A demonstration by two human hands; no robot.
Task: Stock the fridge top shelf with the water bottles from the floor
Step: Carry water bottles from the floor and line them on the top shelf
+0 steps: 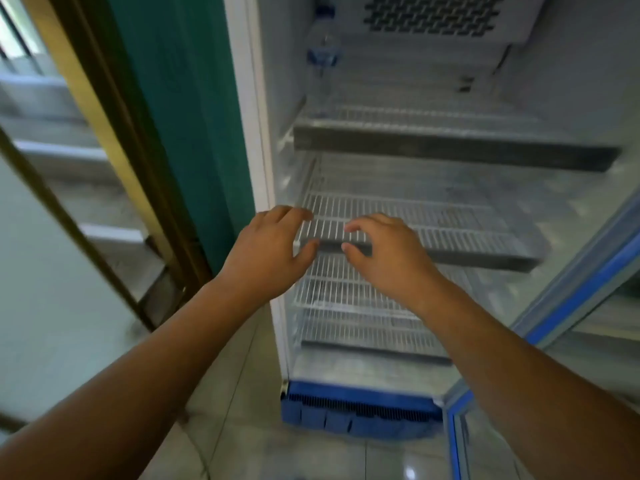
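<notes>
An open white fridge stands in front of me with wire shelves. One clear water bottle [322,60] with a blue cap and blue label stands upright at the back left of the top shelf [450,140]. My left hand [270,251] and my right hand [388,258] hover side by side in front of the middle shelf [450,233], fingers apart, holding nothing. No bottles on the floor are in view.
The fridge door [554,323] with its blue trim is swung open on the right. A blue vent grille [360,407] runs along the fridge base. A teal wall panel [180,116] and a brass-coloured frame [104,133] stand to the left. Glossy floor tiles lie below.
</notes>
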